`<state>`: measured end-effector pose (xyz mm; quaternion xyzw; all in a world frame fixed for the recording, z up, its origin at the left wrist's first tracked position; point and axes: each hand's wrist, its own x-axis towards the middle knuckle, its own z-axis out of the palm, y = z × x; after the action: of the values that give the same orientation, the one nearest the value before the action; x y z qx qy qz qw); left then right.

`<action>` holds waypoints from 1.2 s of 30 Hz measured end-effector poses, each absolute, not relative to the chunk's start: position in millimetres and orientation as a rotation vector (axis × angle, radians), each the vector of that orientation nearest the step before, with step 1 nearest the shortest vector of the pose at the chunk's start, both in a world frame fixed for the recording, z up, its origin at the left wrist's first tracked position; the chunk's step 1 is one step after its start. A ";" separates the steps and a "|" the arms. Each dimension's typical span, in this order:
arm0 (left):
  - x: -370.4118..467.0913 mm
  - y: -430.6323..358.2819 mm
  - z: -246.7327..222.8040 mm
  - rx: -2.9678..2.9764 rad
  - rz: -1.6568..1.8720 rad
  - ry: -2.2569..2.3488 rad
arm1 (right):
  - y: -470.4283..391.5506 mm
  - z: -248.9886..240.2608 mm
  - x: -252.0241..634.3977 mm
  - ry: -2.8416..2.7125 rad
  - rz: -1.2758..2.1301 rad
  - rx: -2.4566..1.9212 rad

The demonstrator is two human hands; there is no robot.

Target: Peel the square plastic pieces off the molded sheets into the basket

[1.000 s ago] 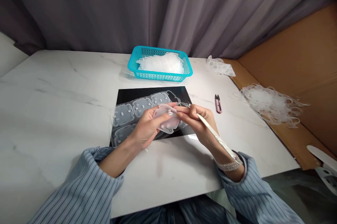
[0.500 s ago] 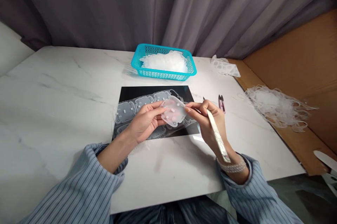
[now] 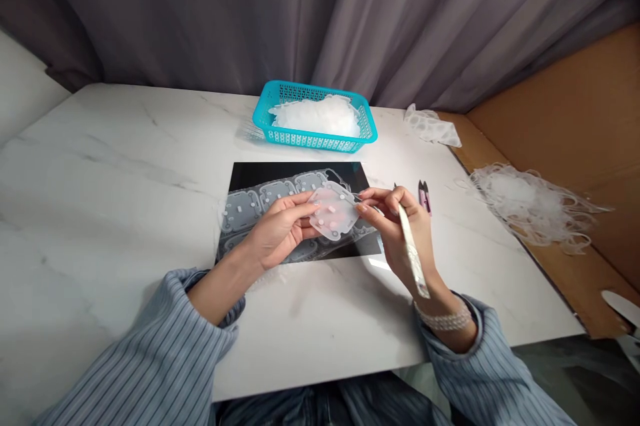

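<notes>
A translucent, frosted silicone-like piece [image 3: 333, 213] with small raised pegs is pinched between the thumb and fingers of my left hand [image 3: 280, 229]. My right hand [image 3: 400, 219] is closed around a slim white patterned tool [image 3: 413, 249], whose dark tip pokes up past the fingers; its exact kind is unclear. The thumb and index finger of that hand are at the piece's right edge, by a thin strand. Beneath both hands lies a sheet of similar joined pieces [image 3: 240, 211] on a black mat [image 3: 260, 171].
Behind the mat stands a blue plastic basket [image 3: 320, 142] heaped with translucent pieces. Small pink-handled snips [image 3: 425, 198] lie to the right. Tangled clear offcuts [image 3: 533, 203] rest on cardboard [image 3: 565, 286] at the right edge, and a perforated scrap [image 3: 433, 127] lies farther back.
The fingers of my right hand have drawn slightly away from the piece's edge, and a thin strand now shows there. My left hand keeps its hold; the view has shifted a little.
</notes>
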<state>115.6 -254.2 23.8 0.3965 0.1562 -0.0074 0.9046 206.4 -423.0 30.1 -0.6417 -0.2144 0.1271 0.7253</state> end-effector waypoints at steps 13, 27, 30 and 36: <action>112.9 -249.6 25.8 0.854 -0.124 0.258 | -422.3 31.5 206.9 -0.389 0.481 -1.414; 113.1 -245.0 25.2 0.847 -0.135 0.224 | -422.4 31.4 210.0 -0.346 0.563 -1.362; 113.3 -242.6 24.9 0.809 -0.124 0.237 | -425.4 34.8 219.1 -0.394 0.598 -1.374; 113.2 -237.2 21.6 0.907 -0.010 0.263 | -371.9 60.5 286.9 -0.651 0.303 -1.544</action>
<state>113.2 -237.2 21.6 0.4367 0.1267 -0.0047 0.8906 286.9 -371.9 60.5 -0.6820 -0.2875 0.1339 0.6590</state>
